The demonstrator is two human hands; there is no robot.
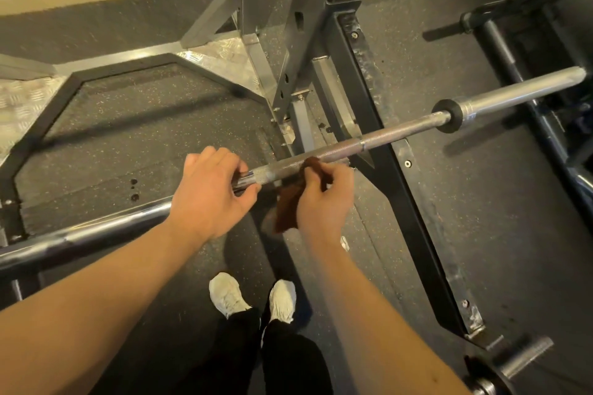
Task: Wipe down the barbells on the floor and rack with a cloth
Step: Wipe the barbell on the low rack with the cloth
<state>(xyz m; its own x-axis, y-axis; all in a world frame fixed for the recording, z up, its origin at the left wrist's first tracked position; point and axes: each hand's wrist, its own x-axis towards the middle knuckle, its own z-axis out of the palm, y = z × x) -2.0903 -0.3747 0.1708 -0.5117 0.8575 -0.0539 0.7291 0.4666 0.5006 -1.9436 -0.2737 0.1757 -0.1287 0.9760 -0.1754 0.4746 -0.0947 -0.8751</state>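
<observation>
While the left hand curls round the one long knurled silver steel barbell crossing the dark grey metal rack, the right hand just beside it pinches one dark brown cloth against the shaft, with open speckled black rubber floor right of the rack's base rail and two white shoes below.

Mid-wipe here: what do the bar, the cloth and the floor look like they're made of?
The bar looks like steel: silvery, with a shine, and a fine cross-hatched roughness on the grip part. The cloth is a dark brown fabric, soft and limp, hanging in folds from the right hand; its weave is too blurred to tell. The floor seems to be dark rubber matting, matte with pale speckles.
</observation>
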